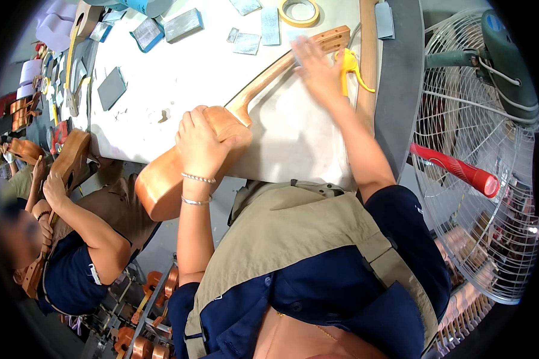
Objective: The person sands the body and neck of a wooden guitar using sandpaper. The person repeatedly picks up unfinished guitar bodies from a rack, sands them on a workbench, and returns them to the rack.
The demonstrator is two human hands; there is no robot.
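Small guitar (161, 179) lies slantwise before me, plain back turned up; its other face is hidden from me. Body overhangs the near edge of the white table (305, 152); neck (266, 76) runs far and right over the tabletop.

My left hand (205, 137) grips the body near the neck joint, fingers curled over the far side, thumb apart on the right. Fingertips out of sight.

My right hand (318, 70) is at the head (335, 39) end, fingers loosely spread and smeared by motion, closed around nothing I can see. Palm side hidden: cannot tell whether it touches the wood. A pale patch at the fingertips is too blurred to name.

Yellow air gun (349, 63) just right of that hand, partly covered by it. Tape roll (299, 24) on the far side, cut by the upper border. Grey-blue pads (184, 26) lie scattered far left; a darker pad (112, 88) sits nearer.

Right: big wire fan (509, 66), with a red tube (461, 172) before its grille, far end obscure.

Left: a co-worker (81, 269) holds another guitar (73, 157), partly behind their arms. Below, racked instruments (153, 281), dim and crowded.
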